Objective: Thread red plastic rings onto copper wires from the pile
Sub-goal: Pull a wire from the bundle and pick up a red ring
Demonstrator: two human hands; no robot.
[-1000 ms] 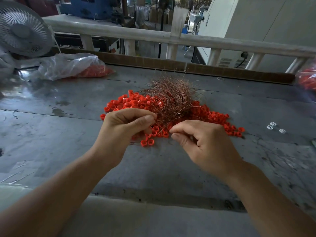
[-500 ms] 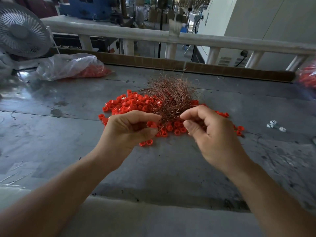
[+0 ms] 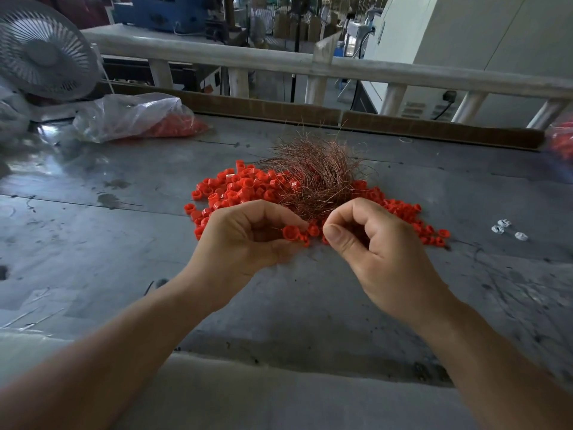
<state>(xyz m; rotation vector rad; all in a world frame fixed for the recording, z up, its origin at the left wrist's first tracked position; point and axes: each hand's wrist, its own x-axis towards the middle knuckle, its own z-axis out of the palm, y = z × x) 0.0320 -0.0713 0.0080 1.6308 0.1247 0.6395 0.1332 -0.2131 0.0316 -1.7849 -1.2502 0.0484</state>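
Hands drawing nearer each other than half a second ago, just before the pile (image 3: 266,189) on the table (image 3: 93,243), left hand (image 3: 245,240) pinching a ring (image 3: 290,233), right hand (image 3: 372,246) pinching something too fine to see, likely a wire lining up for threading.

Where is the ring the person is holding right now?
In the head view, the red ring is pinched in the left hand, before the ring pile, beside the right hand.
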